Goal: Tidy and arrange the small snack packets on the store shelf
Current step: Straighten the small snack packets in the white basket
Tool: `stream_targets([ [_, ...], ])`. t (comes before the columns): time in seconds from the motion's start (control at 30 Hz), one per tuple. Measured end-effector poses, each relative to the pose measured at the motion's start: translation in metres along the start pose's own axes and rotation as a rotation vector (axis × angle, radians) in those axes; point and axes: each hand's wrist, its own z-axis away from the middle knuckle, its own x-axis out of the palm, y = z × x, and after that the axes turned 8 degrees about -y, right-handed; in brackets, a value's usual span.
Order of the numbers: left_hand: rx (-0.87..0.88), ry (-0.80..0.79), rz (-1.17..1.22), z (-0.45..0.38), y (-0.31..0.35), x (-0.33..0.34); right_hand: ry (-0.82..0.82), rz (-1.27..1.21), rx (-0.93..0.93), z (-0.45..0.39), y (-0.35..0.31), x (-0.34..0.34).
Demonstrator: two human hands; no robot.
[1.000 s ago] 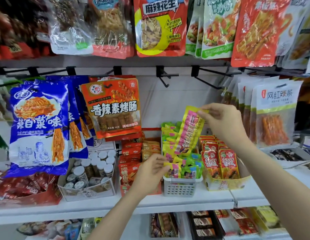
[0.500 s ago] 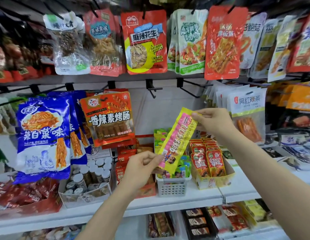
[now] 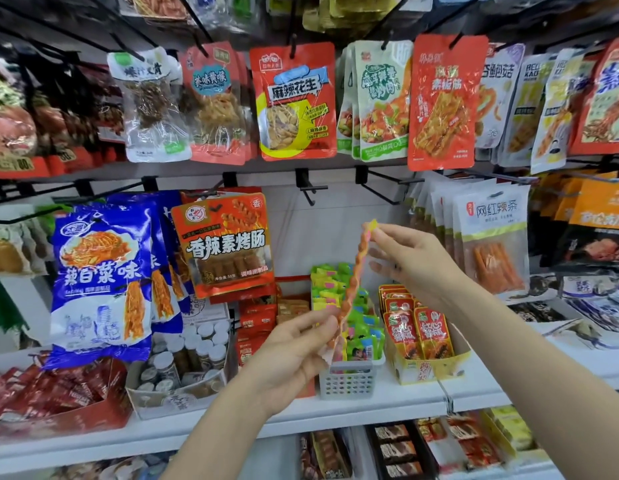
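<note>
While held edge-on, snack strip (image 3: 353, 285), top pinched by right hand (image 3: 415, 261), bottom by left hand (image 3: 294, 351).

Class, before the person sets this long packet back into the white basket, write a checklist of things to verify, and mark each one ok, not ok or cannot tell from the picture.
1. Right hand pinches the top end of the long packet: ok.
2. Left hand holds the packet's lower end: ok.
3. Packet hangs flat and untwisted: not ok, it shows edge-on and wavy.
4. White basket sits squarely on the shelf: ok.
5. Room in the basket for one more packet: cannot tell, green packets fill what shows.
6. Yellow box beside the basket stands clear of the drop path: ok.
</note>
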Motion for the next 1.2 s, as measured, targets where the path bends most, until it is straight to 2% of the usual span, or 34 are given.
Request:
stream_targets([
  [0.13, 0.191, 0.306, -0.376, 0.0, -0.005, -0.001, -0.151, -0.052, 0.146, 0.006, -0.003, -0.009],
  [0.2, 0.271, 0.387, -0.499, 0.002, -0.008, -0.001, -0.151, 0.051, 0.12, 0.008, -0.001, -0.006],
  [0.33, 0.305, 0.252, -0.497, 0.009, -0.017, -0.002, 0.007, 0.092, 0.083, 0.006, -0.002, -0.003],
  [0.53, 0.339, 0.216, -0.473, 0.017, -0.013, -0.007, -0.02, 0.103, 0.098, 0.005, -0.004, -0.002],
  [0.6, 0.334, 0.172, -0.362, 0.017, -0.013, -0.006, -0.03, 0.071, 0.092, 0.004, -0.004, -0.001],
  [0.63, 0.301, 0.145, -0.218, 0.017, -0.011, -0.005, -0.049, 0.03, 0.089, 0.004, -0.004, -0.001],
  [0.73, 0.079, 0.031, 0.256, 0.017, -0.004, -0.005, -0.155, -0.128, 0.075, 0.005, -0.003, -0.001],
  [0.8, -0.056, -0.036, 0.353, 0.016, -0.001, -0.005, -0.216, -0.195, 0.046, 0.004, -0.001, 0.0],
  [0.87, -0.085, -0.069, 0.293, 0.011, -0.004, -0.004, -0.253, -0.255, 0.016, 0.003, 0.002, 0.001],
  [0.97, 0.02, -0.005, 0.189, 0.003, -0.009, -0.003, -0.254, -0.293, 0.012, 0.003, 0.002, -0.001],
  [1.1, 0.165, 0.171, -0.269, -0.004, -0.015, -0.013, -0.201, -0.161, 0.139, 0.001, -0.003, -0.011],
  [1.2, 0.28, 0.243, -0.479, -0.009, -0.019, -0.023, -0.207, -0.003, 0.126, 0.0, -0.006, -0.013],
])
